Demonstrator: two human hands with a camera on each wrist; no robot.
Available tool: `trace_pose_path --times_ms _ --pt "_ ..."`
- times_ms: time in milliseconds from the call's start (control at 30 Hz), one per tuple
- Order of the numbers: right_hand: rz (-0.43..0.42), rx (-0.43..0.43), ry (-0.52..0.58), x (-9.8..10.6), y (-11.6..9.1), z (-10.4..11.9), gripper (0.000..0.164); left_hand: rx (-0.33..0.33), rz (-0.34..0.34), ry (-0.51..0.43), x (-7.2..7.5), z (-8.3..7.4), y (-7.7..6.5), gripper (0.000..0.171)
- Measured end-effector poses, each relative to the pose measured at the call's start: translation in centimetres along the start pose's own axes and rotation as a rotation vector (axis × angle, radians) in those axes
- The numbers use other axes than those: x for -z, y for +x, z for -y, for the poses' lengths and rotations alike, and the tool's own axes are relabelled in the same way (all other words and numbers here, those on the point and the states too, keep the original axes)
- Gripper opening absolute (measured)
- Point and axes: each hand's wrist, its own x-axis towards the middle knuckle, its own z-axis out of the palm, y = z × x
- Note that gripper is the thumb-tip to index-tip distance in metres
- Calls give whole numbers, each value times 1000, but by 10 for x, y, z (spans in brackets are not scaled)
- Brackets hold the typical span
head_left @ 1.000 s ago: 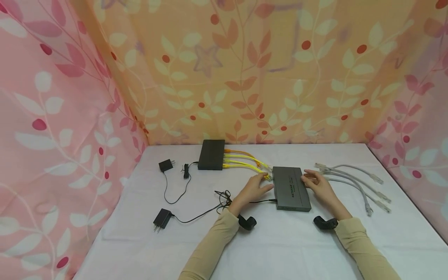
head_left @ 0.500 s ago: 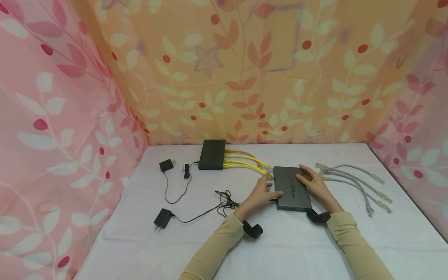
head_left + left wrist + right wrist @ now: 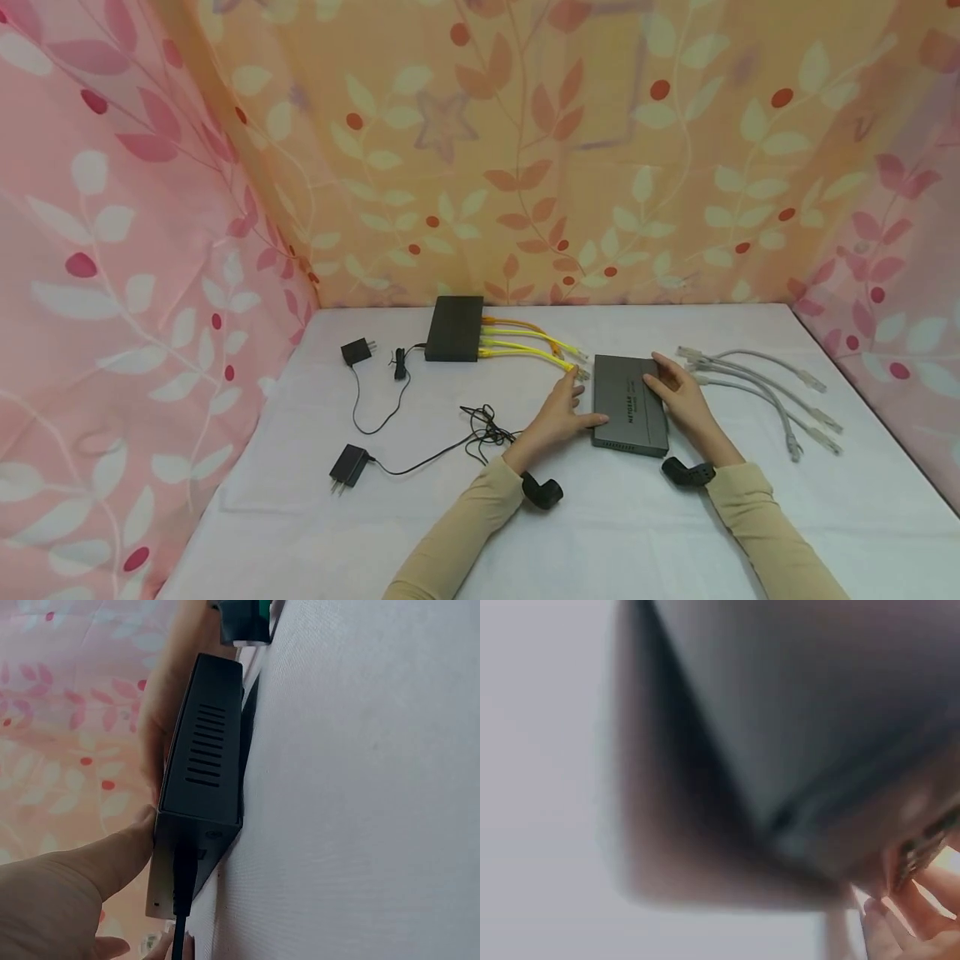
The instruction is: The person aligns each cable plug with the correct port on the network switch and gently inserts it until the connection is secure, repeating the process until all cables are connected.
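Observation:
A dark grey Netgear network switch (image 3: 630,406) sits at the middle right of the head view. My right hand (image 3: 681,400) grips its right edge, thumb on top, fingers partly hidden past the edge. With its thumb my left hand (image 3: 558,412) touches the switch's near left side. The index fingertip is by the clear plugs of the yellow network cables (image 3: 517,343); whether it touches them I cannot tell. In the left wrist view the switch (image 3: 202,750) stands tilted, with a black power plug (image 3: 185,874) in its side. The right wrist view is mostly blurred.
A black box (image 3: 453,328) with yellow and orange cables plugged in stands at the back. Two black power adapters (image 3: 349,467) lie at left, one with a tangled cord (image 3: 487,427). Several grey network cables (image 3: 757,387) lie at right on the white-covered table (image 3: 600,542).
The switch has shifted slightly right, and a gap now shows between it and the cable plugs. My left hand moved right until its thumb met the switch; my right hand came onto the switch's edge.

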Motion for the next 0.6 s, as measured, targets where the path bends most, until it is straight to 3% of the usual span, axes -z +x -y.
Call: trace_pose_path --times_ms 233,600 --pt "-98 -29 85 -8 -11 9 66 -15 21 -36 4 2 1 99" --pt "-410 -156 215 -37 -25 25 48 -21 92 -12 14 -3 0 94"
